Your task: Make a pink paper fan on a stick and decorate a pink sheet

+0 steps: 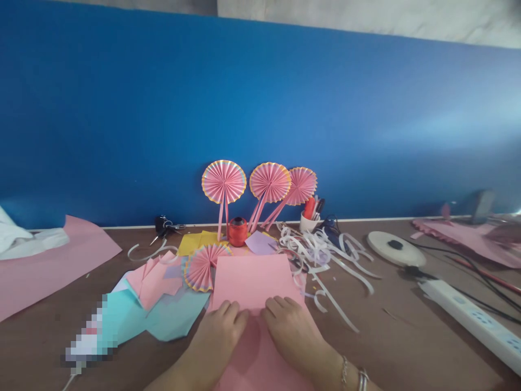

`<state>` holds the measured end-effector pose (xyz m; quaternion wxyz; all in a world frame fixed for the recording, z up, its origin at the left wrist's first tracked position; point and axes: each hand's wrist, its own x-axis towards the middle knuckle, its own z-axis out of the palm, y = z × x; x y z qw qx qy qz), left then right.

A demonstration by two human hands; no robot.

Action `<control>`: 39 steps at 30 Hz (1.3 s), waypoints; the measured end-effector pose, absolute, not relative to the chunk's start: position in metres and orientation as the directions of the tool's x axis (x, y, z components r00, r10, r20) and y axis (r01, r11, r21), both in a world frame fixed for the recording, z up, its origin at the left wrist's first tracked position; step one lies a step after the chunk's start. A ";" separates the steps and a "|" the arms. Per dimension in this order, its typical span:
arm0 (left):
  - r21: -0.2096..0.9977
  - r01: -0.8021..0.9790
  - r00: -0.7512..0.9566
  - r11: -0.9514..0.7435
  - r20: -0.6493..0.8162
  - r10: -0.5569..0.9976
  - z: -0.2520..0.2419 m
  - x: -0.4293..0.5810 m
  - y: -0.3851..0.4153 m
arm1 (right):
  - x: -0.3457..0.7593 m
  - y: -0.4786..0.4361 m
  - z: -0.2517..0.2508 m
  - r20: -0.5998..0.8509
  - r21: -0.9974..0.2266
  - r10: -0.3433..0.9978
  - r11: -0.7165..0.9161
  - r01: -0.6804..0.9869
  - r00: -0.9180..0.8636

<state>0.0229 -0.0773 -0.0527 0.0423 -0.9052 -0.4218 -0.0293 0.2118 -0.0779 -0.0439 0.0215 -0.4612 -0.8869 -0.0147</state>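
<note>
A sheet of pink paper (253, 279) lies in front of me, with a crease or edge running across it between my hands. My left hand (223, 332) has its curled fingers on the left part of that line. At the right part, my right hand (290, 330) holds the paper in the same way, fingers bent and thumb turned inward. A pleated pink paper fan (203, 267) with a striped edge touches the sheet's upper left. Teal paper (175, 315) and folded pink paper (152, 282) lie left of my left hand.
Three round paper fans stand against the blue partition (260, 98), one being the left fan (223, 182). Near them are a red spool (237, 232) and a white pen cup (309, 222). White paper strips (313, 247) tangle at right, before a power strip (472, 315).
</note>
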 end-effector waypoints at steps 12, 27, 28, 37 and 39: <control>0.305 0.780 0.536 -0.546 0.123 0.835 -0.054 0.016 -0.068 | 0.223 -0.064 -0.042 0.055 -0.428 0.911 0.392 0.814 -0.409; -0.022 0.817 0.573 -0.576 -0.080 0.816 -0.044 0.024 -0.075 | 0.221 -0.067 -0.044 -0.013 -0.160 0.834 0.543 0.824 -0.552; -0.038 0.822 0.564 -0.568 -0.084 0.821 -0.044 0.024 -0.075 | 0.221 -0.067 -0.044 -0.020 -0.157 0.839 0.535 0.830 -0.544; 0.227 0.852 0.492 -0.472 -0.034 0.870 -0.050 0.016 -0.072 | 0.226 -0.068 -0.031 -0.052 -0.245 0.901 0.407 0.880 -0.431; 0.330 0.839 0.464 -0.432 -0.020 0.885 -0.046 0.014 -0.071 | 0.231 -0.065 -0.033 -0.015 -0.280 0.907 0.400 0.872 -0.421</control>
